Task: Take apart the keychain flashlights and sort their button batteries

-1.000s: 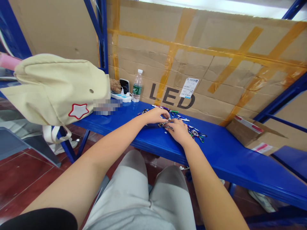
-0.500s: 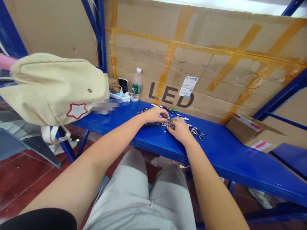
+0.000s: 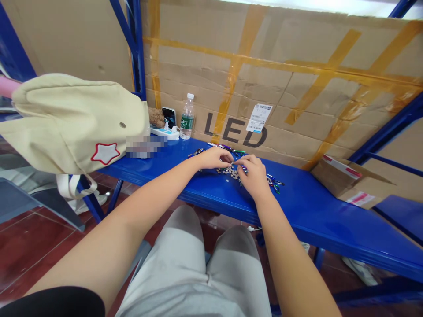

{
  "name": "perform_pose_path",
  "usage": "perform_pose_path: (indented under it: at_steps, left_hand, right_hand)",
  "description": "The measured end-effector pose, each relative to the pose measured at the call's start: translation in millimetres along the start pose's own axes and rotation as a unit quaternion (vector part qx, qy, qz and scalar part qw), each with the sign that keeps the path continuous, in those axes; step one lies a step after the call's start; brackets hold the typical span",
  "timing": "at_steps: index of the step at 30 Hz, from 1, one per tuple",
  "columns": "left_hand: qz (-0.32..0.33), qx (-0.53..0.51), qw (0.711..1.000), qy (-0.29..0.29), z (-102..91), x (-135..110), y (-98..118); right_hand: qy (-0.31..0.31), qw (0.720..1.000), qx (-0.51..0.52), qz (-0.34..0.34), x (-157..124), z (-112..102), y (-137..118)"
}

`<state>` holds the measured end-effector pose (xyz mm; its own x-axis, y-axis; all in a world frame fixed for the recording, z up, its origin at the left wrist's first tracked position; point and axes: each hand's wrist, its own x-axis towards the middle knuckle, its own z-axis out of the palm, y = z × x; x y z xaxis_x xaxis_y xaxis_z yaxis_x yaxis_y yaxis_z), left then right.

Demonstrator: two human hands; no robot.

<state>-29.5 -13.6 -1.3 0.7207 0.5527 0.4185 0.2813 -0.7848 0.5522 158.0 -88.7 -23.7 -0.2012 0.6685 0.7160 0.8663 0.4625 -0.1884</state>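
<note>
My left hand (image 3: 215,158) is over the blue table, its thumb and fingers pinched together around something too small to make out. Facing it, my right hand (image 3: 254,175) stretches its index finger to the left fingertips, while its thumb stands apart below. Under and between both hands lies a loose pile of small, pale, flat pieces (image 3: 233,173); the right hand hides part of it. One round piece (image 3: 227,180) sits alone at the near side. Slim, pen-like coloured items (image 3: 228,149) lie behind the hands, and more (image 3: 274,180) show to the right.
A water bottle (image 3: 187,118) stands at the back beside a white power strip (image 3: 168,132) and a phone (image 3: 169,116). The cream bag (image 3: 79,119) takes up the left. A cardboard box (image 3: 346,180) is at right; a large cardboard sheet (image 3: 198,75) walls the back of the blue table (image 3: 297,207).
My right hand has lifted slightly off the pile, and its index finger has straightened to meet the left fingertips. More of the pile shows. The left hand has hardly moved.
</note>
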Motion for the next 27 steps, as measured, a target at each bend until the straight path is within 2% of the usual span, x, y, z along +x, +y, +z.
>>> perform_pose_path:
  at_steps: [3, 6, 10, 14, 19, 27]
  left_hand:
    - [-0.006, 0.008, 1.0, 0.01, -1.2, 0, -1]
    - [-0.006, 0.015, 1.0, 0.022, -1.8, 1, -1]
    - [0.005, 0.025, 0.999, 0.027, -1.9, 2, -2]
    - [0.008, 0.025, 1.0, 0.017, -1.8, 1, -2]
    - [-0.008, 0.021, 1.0, 0.001, -1.7, -1, 1]
    - [-0.001, 0.023, 1.0, -0.004, -1.6, -1, 2]
  right_hand:
    - [0.03, 0.999, -0.002, 0.033, -4, -11, 13]
    - [0.055, 0.995, -0.012, 0.084, -13, -27, 38]
    - [0.017, 0.993, -0.025, 0.111, -35, -48, 69]
    - [-0.016, 0.991, -0.038, 0.124, -52, -58, 85]
    - [-0.048, 0.988, -0.042, 0.139, -56, -60, 89]
    - [-0.085, 0.987, 0.002, 0.137, -59, -58, 73]
